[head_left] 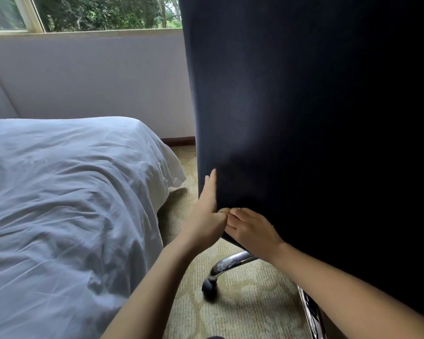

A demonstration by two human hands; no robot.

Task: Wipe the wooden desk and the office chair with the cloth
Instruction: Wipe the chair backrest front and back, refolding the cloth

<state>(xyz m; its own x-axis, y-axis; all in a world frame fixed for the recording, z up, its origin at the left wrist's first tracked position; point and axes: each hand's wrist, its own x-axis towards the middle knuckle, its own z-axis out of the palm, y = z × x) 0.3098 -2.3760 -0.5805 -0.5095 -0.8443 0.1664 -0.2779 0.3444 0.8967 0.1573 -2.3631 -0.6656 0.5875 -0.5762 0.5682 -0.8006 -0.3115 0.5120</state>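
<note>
Both hands (227, 221) on office chair (304, 118) back's lower-left corner.

The tall dark fabric back of the office chair (304, 118) fills the right side, nearest the camera. At its lower left corner the left hand (207, 216) lies against the left edge and the right hand (251, 230) against the bottom edge, their fingers touching. Below them, 1 curved chrome chair leg with a dark caster (220, 270) stands on the pale patterned carpet (242, 314). The bed with rumpled white sheets (66, 204) lies to the left, and the long window (96, 13) is behind it.
</note>
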